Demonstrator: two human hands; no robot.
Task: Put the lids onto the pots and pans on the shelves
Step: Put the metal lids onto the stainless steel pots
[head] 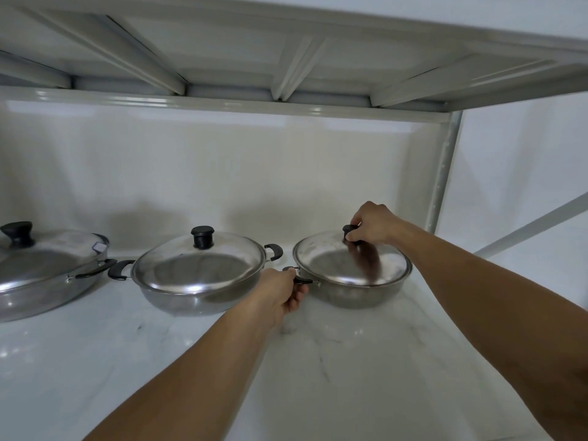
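- Three lidded pans in a row on white shelf (350,377); wide bare surface in front, upper shelf (286,52) overhead.
- Right pan (356,292) near shelf's right edge and post (444,173); narrow gap to middle pan (191,297).
- Left hand (280,291) closed around right pan's side handle (302,280), forearm stretched forward.
- Right hand (372,224) pinches knob (349,230) of lid (331,259), which sits on right pan.
- Left pan (38,294) partly out of view.
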